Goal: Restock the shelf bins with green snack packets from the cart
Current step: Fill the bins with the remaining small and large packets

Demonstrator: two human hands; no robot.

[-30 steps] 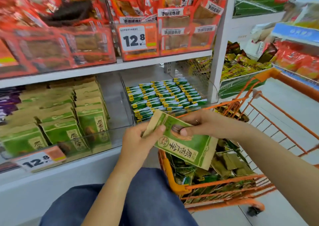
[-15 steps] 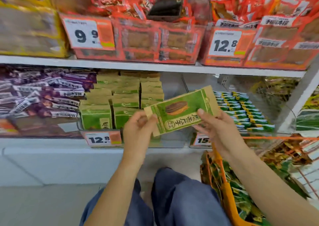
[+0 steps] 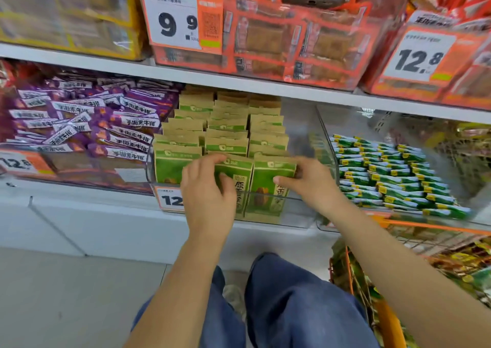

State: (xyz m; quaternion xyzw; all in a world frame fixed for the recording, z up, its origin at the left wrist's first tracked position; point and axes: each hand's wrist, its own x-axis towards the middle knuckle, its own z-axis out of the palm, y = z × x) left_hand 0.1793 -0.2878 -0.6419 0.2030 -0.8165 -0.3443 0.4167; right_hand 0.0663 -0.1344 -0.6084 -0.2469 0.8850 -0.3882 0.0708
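Note:
A clear shelf bin [image 3: 297,209] holds rows of upright green-and-tan snack packets [image 3: 225,135]. At its front stand two green packets [image 3: 268,185] side by side. My left hand [image 3: 210,188] grips the left one [image 3: 239,177], fingers curled over its top edge and thumb on its face. My right hand [image 3: 310,180] pinches the right packet at its right side, thumb on the front. The orange cart [image 3: 382,313] with more green packets [image 3: 358,278] sits at the lower right.
Purple snack packets [image 3: 87,124] fill the bin to the left, small green stick packets [image 3: 393,172] the bin to the right. Red packets and price tags [image 3: 175,20] crowd the upper shelf. My knees in blue jeans [image 3: 292,307] are below, over grey floor [image 3: 66,294].
Both hands carried the green packets from above the cart up and forward into the front of the bin. The packets turned from lying sideways to standing upright. My view swung left toward the shelf.

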